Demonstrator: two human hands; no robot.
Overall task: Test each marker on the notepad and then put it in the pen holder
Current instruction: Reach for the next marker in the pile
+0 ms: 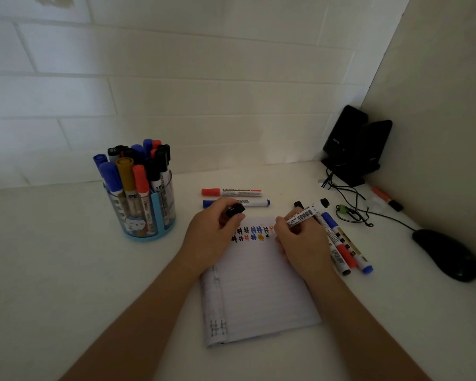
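A lined notepad [259, 292] lies on the white desk, with two rows of coloured hash marks [252, 233] near its top. My right hand [300, 240] grips an uncapped black marker [302, 215], tip down on the paper at the end of the lower row. My left hand [213, 232] rests on the pad's top left corner, pinching the black cap [235, 209]. A blue pen holder [142, 207] full of several markers stands to the left.
A red marker [231, 192] and a blue marker [254, 202] lie beyond the pad. Several more markers [346, 248] lie at its right edge. Black speakers [355, 144], cables [349, 207], an orange highlighter [386, 198] and a black mouse [445, 254] fill the right corner.
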